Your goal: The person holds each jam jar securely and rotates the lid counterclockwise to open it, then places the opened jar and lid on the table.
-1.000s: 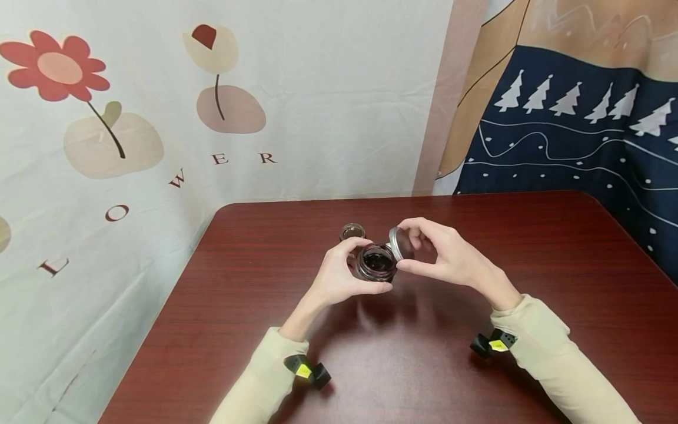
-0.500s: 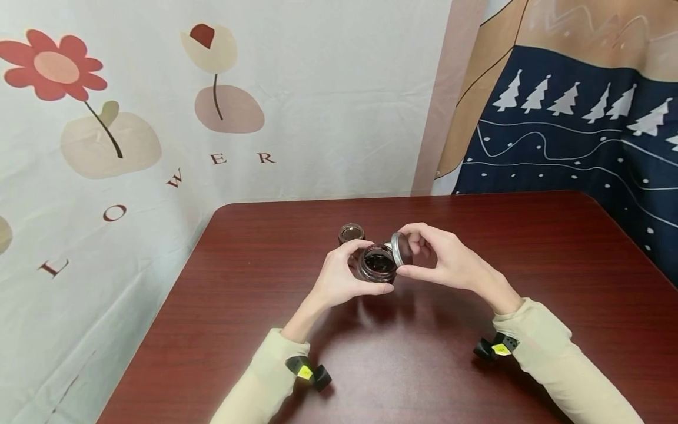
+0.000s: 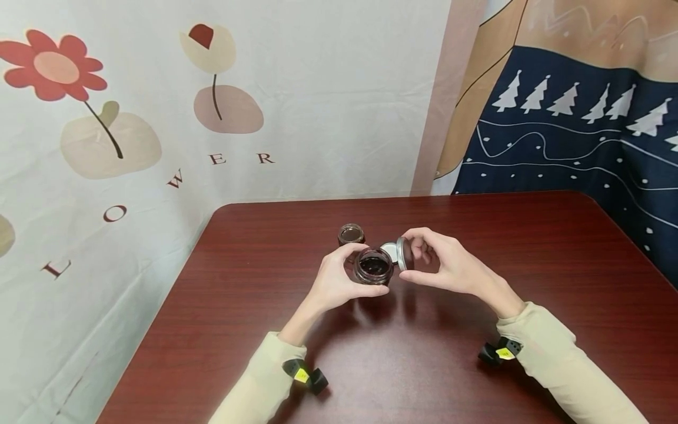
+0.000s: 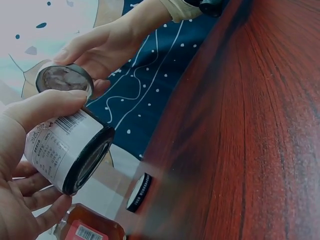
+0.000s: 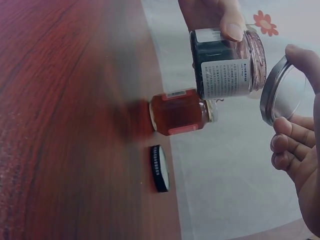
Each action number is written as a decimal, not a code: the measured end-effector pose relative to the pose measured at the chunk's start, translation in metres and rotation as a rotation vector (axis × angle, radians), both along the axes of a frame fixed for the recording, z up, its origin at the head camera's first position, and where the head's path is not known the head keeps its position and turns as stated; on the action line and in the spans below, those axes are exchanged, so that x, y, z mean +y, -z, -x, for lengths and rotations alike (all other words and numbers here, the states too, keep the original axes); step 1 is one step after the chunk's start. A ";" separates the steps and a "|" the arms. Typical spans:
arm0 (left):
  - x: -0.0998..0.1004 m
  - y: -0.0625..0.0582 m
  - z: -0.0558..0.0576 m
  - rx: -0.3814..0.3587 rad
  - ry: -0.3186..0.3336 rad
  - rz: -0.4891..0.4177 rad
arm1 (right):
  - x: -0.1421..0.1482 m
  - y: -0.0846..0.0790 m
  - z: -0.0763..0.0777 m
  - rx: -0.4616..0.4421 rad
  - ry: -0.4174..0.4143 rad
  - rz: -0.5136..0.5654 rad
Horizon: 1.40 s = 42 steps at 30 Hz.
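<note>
My left hand [image 3: 339, 278] grips a dark glass jar [image 3: 374, 266] round its side, above the table. Its mouth is uncovered and shows dark contents; a printed white label [image 5: 226, 79] wraps its side. Just right of the mouth, my right hand [image 3: 452, 265] pinches a round metal-rimmed lid [image 3: 405, 254] by its edge, between thumb and fingers. The lid stands on edge, apart from the jar. Behind my left hand an uncapped glass jar [image 3: 351, 234] with amber-brown contents [image 5: 177, 112] stands on the table.
A second lid, black-rimmed and white inside [image 5: 160, 168], lies on the dark red wood table [image 3: 254, 294] beside the amber jar. Behind the table hang a pale flower-print cloth [image 3: 339, 100] and a navy tree-print cloth [image 3: 572, 135].
My right hand has moved the lid right and slightly down, away from the jar's mouth. More of the white lid on the table shows. The jar in my left hand has shifted slightly.
</note>
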<state>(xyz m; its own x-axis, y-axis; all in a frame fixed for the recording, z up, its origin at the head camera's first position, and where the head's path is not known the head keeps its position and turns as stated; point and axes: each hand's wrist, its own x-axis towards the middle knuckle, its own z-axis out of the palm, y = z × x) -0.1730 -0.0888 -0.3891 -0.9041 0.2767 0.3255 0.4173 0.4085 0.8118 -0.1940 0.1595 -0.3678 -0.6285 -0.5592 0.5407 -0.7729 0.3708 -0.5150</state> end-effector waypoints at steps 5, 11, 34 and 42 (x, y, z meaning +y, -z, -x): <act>-0.003 0.001 -0.001 -0.006 -0.009 -0.003 | 0.000 0.004 -0.001 0.005 -0.005 0.005; -0.008 0.003 -0.004 -0.009 -0.022 0.000 | 0.000 0.008 -0.001 -0.010 -0.001 0.002; -0.022 0.010 -0.006 -0.036 -0.056 0.041 | -0.007 0.017 -0.007 -0.124 -0.046 -0.049; -0.022 0.013 -0.004 -0.034 -0.064 0.076 | -0.002 0.037 0.001 -0.192 -0.095 -0.064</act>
